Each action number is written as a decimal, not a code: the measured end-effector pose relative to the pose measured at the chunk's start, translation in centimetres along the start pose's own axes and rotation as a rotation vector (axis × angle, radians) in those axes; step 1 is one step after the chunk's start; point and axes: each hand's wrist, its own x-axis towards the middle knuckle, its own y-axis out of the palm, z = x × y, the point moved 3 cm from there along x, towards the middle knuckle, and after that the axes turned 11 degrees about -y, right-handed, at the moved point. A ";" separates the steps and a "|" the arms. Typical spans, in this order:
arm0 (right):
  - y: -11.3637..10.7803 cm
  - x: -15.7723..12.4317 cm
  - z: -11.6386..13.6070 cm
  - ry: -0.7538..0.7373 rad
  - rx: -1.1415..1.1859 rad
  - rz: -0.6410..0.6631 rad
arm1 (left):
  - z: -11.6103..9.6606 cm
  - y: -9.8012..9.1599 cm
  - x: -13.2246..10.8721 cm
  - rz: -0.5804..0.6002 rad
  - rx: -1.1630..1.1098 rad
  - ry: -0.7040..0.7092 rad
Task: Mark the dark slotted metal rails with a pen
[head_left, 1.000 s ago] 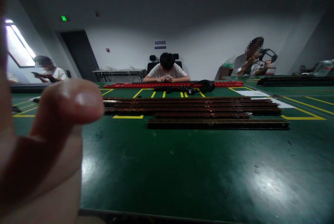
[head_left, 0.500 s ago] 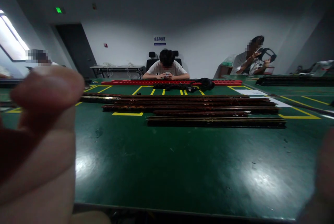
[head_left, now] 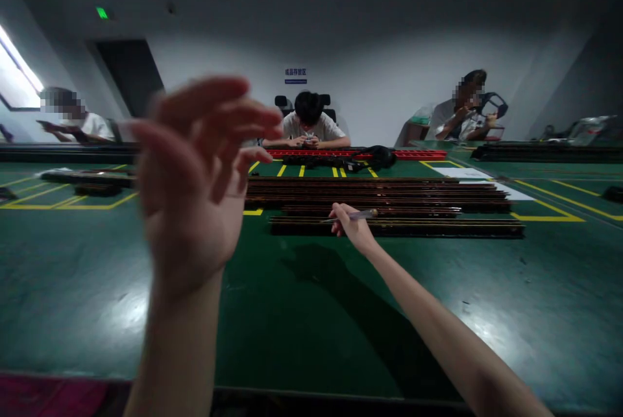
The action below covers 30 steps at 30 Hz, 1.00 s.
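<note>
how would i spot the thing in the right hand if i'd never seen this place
On the wide green tabletop, find the long, dark, brown-edged strips lying across the middle. At their near side is the person's bare right hand, gripping a slim tool with a pale greyish handle. Unlike those strips, it is short and pale-handled.

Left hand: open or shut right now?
Open: the left hand has its fingers loosely bent, not closed into a fist, with nothing visible in its grasp.
</note>
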 end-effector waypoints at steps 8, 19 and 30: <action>1.7 1.3 -3.9 0.002 -0.061 0.010 | 19.2 2.8 -2.2 0.124 0.727 -0.536; 2.8 -0.6 -3.5 -0.079 -0.027 -0.118 | 23.6 4.4 -8.1 0.265 1.056 -0.331; 2.7 -0.8 -3.9 -0.059 -0.051 -0.093 | 24.3 4.4 -8.3 0.395 1.123 -0.376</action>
